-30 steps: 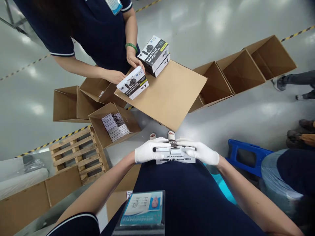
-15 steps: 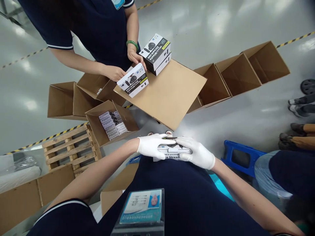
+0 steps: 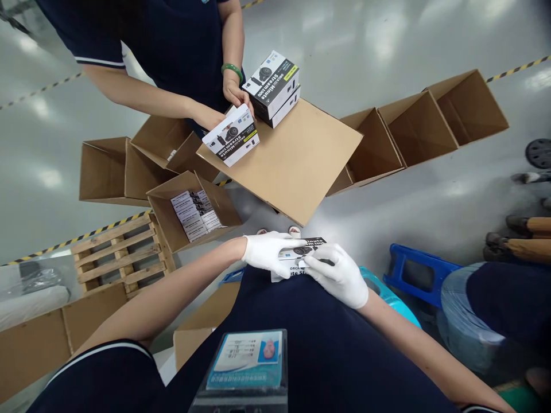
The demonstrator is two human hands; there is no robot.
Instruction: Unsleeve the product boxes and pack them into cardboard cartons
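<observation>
Close to my body is a small printed product box [image 3: 302, 250], black and white, with a picture of a round black device and partly covered lettering. My left hand [image 3: 267, 253], in a white glove, grips its left end with the thumb apart from the fingers. On the right, my gloved right hand [image 3: 339, 276] has its fingers bent and pinched at the box's near edge, where a white lettered flap [image 3: 296, 269] hangs down. Whatever lies between those fingertips is too small to make out clearly.
Across from me a co-worker's hands [image 3: 239, 97] hold an open printed box [image 3: 235, 136] over a cardboard-topped surface [image 3: 301, 155]. Stacked boxes [image 3: 273, 80] stand beside it. Open cartons [image 3: 417, 123] flank both sides; a pallet [image 3: 120, 255] is left, a blue stool [image 3: 419, 272] right.
My right hand has drawn back and down, its fingers curling into a pinch at the box's near edge. More of the box's printed top shows. The co-worker's left-side hand has moved in behind the open box.
</observation>
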